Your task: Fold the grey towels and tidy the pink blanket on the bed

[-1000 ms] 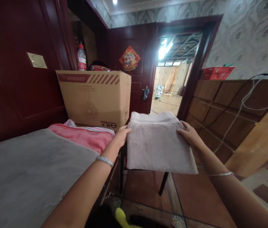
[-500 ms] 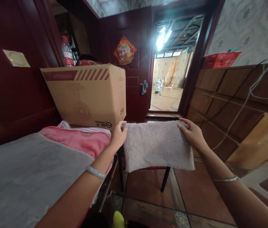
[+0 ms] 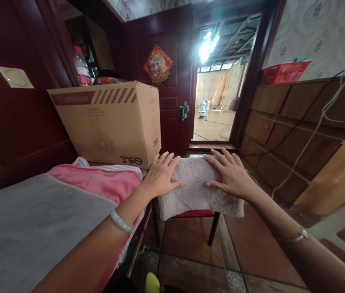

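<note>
A fuzzy grey towel [image 3: 195, 195] lies spread over a stool with a red seat [image 3: 192, 213] and dark legs. My left hand [image 3: 161, 175] rests over the towel's left side, fingers spread and pointing away from me. Over its right side lies my right hand [image 3: 229, 173], also with fingers apart. Both palms face down and neither hand grips the cloth. Whether they press on it or hover just above, I cannot tell. The towel's near edge hangs a little over the front of the seat.
A large cardboard box [image 3: 105, 126] stands beyond a bed with a grey blanket [image 3: 38, 228] and a pink cloth [image 3: 95, 179] at left. Brown cabinets [image 3: 300, 118] with hanging cords and a red basket [image 3: 285, 73] line the right. A doorway opens ahead.
Both hands have let go of the towel's far corners and moved inward over its top, fingers now spread flat. The towel lies lower on the stool.
</note>
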A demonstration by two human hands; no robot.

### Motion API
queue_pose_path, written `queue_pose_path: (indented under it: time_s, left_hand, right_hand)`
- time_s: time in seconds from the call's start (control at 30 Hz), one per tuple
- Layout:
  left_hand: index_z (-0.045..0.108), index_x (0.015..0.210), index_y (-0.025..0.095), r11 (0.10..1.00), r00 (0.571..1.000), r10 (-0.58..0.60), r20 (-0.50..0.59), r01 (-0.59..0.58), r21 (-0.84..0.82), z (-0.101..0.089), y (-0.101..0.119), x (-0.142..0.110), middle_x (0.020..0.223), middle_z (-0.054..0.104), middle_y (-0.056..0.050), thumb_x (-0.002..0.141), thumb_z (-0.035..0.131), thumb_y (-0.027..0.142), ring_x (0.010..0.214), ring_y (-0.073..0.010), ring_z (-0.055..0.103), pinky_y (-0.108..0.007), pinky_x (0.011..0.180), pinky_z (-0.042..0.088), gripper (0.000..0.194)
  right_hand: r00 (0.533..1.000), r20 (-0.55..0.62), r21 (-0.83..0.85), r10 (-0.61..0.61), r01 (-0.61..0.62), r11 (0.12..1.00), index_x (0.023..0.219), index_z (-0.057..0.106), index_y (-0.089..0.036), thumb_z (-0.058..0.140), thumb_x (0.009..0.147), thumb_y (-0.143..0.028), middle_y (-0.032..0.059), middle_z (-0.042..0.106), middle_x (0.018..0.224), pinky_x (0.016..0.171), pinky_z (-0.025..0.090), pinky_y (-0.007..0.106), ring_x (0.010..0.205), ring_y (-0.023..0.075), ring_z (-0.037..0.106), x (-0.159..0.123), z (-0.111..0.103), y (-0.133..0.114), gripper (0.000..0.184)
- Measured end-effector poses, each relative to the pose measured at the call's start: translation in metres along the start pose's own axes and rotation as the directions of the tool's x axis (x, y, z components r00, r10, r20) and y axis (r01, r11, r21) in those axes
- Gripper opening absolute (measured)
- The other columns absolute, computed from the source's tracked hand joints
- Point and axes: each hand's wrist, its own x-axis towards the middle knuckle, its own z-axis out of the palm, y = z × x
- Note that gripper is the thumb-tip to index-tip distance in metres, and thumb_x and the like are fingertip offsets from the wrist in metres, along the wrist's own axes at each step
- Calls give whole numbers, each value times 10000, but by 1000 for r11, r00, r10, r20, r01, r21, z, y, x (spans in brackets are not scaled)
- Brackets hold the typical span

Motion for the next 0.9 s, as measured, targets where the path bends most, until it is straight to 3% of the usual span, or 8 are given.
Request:
queue_pose_path:
  time_s: [0.17,0.37,0.53,0.63,0.7,0.77,0.83,0.9]
  left_hand:
    - [472,1476,186,996,991,-38,129,49,-80,16,-13,8,1234,637,-171,704,790,655,1140,-356,594,-489,1026,446,958]
    - [604,1343,245,958,995,-97,38,103,-267,31,-22,6,1048,648,-106,703,842,527,1027,-309,621,-441,1017,444,738]
    - [555,1399,232,967,993,-70,97,92,-238,26,-21,9,1091,660,-126,723,837,479,1069,-325,618,-456,1027,443,773]
    - [459,1487,218,980,993,-35,108,56,-190,21,-18,2,1366,584,-177,758,810,434,1274,-368,540,-508,1101,401,837]
    - [402,1528,212,983,998,-35,61,45,-178,19,-16,-15,1590,382,-196,783,789,374,1451,-390,378,-551,1183,313,856]
    - [366,1554,215,983,998,-52,27,56,-173,15,-14,-46,1686,206,-183,818,750,337,1536,-382,239,-562,1233,236,839]
    - [340,1570,221,980,995,-91,45,97,-172,11,-12,-90,1703,163,-174,854,707,338,1554,-356,215,-545,1250,227,813]
    - [325,1579,218,970,981,-170,92,183,-159,3,-12,-144,1698,192,-176,872,679,330,1557,-332,225,-527,1255,238,798]
  right_hand:
    - [997,55,121,-48,41,992,1563,395,-264,501,854,-824,151,591,1380,1013,393,540,1183,377,551,7,10,15,910]
    - [1000,28,132,4,-8,991,1509,487,-279,571,874,-720,131,625,1317,970,403,499,1138,369,562,6,18,17,778]
    - [999,30,131,-15,11,991,1503,490,-250,550,874,-746,138,621,1318,965,416,502,1147,369,564,5,19,17,804]
    - [999,52,147,-13,6,989,1502,488,-242,533,861,-771,139,618,1330,966,428,510,1160,371,572,6,15,17,832]
    - [998,70,177,-4,-8,984,1492,503,-233,514,850,-782,149,619,1343,969,432,528,1168,384,574,6,13,15,844]
    - [996,84,234,18,-37,971,1468,537,-210,521,819,-783,175,621,1348,976,428,562,1179,417,571,5,11,14,866]
    - [994,90,327,64,-91,941,1419,594,-186,583,744,-777,210,622,1346,993,400,618,1188,472,556,4,13,14,897]
    - [985,65,489,162,-173,855,1313,683,-222,697,602,-763,223,614,1357,1046,316,694,1222,537,515,3,19,16,894]
